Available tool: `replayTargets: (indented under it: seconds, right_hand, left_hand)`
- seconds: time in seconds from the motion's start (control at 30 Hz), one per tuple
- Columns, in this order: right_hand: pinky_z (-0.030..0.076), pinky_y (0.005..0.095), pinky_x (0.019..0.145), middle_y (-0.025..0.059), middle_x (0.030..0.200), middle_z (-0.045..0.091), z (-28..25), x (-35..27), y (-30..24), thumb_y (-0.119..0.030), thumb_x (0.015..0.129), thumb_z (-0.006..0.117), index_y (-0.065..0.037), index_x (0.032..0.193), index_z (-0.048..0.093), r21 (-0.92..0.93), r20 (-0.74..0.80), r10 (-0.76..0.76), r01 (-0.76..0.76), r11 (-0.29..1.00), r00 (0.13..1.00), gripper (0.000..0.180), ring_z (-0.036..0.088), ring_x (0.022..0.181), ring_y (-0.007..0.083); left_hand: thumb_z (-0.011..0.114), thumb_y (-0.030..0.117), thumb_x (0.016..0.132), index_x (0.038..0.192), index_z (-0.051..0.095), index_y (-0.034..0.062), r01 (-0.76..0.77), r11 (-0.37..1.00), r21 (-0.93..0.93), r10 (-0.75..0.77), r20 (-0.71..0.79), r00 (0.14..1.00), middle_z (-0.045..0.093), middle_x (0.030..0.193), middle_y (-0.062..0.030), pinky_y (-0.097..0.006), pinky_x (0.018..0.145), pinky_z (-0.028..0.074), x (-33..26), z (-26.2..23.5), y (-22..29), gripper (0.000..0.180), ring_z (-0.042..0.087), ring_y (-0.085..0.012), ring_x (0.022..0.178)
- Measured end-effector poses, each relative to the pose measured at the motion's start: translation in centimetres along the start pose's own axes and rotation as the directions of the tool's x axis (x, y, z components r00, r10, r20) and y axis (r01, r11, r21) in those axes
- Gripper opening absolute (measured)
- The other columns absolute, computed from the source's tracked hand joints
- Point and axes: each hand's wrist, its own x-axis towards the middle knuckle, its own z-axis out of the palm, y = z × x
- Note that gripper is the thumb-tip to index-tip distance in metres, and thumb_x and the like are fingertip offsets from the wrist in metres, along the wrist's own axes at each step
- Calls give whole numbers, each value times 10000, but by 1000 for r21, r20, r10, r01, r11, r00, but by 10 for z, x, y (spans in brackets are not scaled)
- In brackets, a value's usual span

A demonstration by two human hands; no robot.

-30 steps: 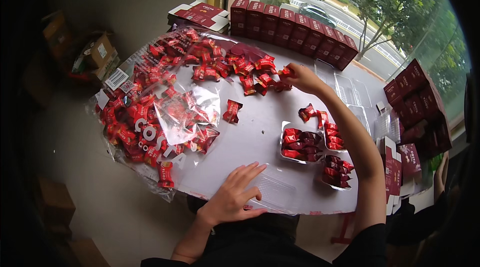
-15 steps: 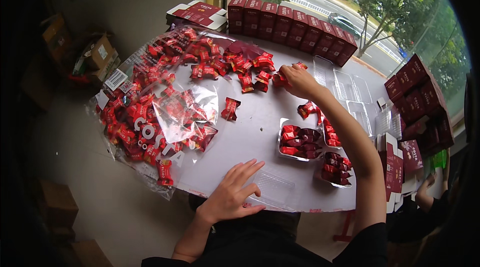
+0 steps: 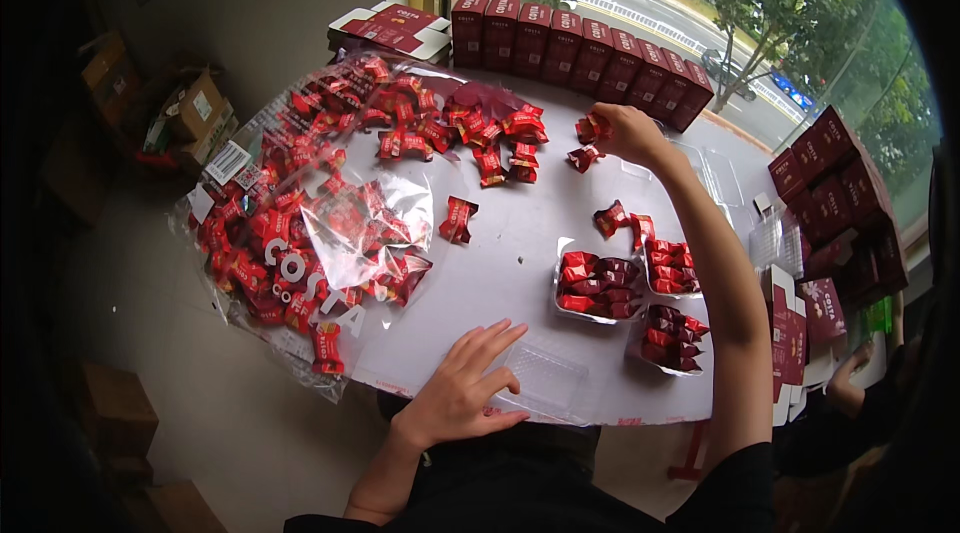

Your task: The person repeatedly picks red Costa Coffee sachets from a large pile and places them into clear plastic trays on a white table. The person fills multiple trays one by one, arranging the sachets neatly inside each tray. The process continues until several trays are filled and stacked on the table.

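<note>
Over the far middle of the table, my right hand point(image 3: 632, 136) has its fingers closed on a small red packet point(image 3: 591, 128). Just below that, another red packet point(image 3: 584, 158) lies on the tabletop. My left hand point(image 3: 462, 385) rests near the front edge, fingers stretched apart and holding nothing, beside a clear plastic tray point(image 3: 548, 380). To the right of it stand trays filled with red and dark red packets, among them a left one point(image 3: 598, 285) and a front one point(image 3: 672, 338). Two loose red packets point(image 3: 610, 219) lie behind these trays.
A large clear bag point(image 3: 350, 218) spilling red packets covers the table's left side. Maroon boxes point(image 3: 590, 55) line the window side, with more stacked boxes point(image 3: 838, 193) at right. Clear trays point(image 3: 725, 173) lie beyond my right forearm. Another person's hand point(image 3: 853, 365) shows at far right.
My right hand has moved a little right and away from me, with a red packet at its fingertips. A red packet below it has come into sight. My left hand stays put.
</note>
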Motion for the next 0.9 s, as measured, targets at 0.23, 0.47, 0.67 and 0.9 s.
replayTargets:
  seconds: [0.23, 0.47, 0.67, 0.9]
  right_hand:
    - [504, 416, 776, 97, 977, 666, 20, -8, 15, -164, 698, 732, -91, 983, 591, -106, 6, -156, 156, 982, 988, 327, 623, 957, 314]
    - [501, 439, 740, 129, 923, 669, 22, -17, 10, -187, 675, 751, -82, 989, 561, -60, -38, -160, 158, 986, 986, 382, 631, 881, 362]
    - [507, 460, 735, 146, 930, 676, 23, -13, 15, -196, 665, 753, -80, 1006, 560, 2, -11, -111, 111, 994, 994, 409, 632, 887, 379]
    - [520, 461, 738, 143, 928, 684, 14, -14, -4, -287, 651, 741, -105, 1020, 599, -164, 98, 133, -116, 980, 986, 435, 647, 882, 366]
  left_hand:
    - [823, 253, 697, 818, 583, 78, -5, 1000, 4, 5, 0, 1000, 433, 1429, -192, -496, 1073, 352, 0, 1, 0, 321, 396, -378, 1343]
    - [781, 275, 756, 874, 547, 85, -6, 1000, -3, 6, 22, 1000, 389, 1468, -180, -515, 1092, 323, -2, 0, -1, 324, 360, -367, 1365]
    - [796, 272, 737, 856, 559, 86, -9, 1000, 8, 9, 19, 1000, 406, 1453, -181, -507, 1088, 331, 0, 0, 0, 323, 372, -370, 1358]
    - [829, 252, 692, 817, 579, 84, -9, 1000, 23, 9, 2, 1000, 435, 1428, -186, -488, 1072, 354, 0, 1, 0, 326, 397, -381, 1340]
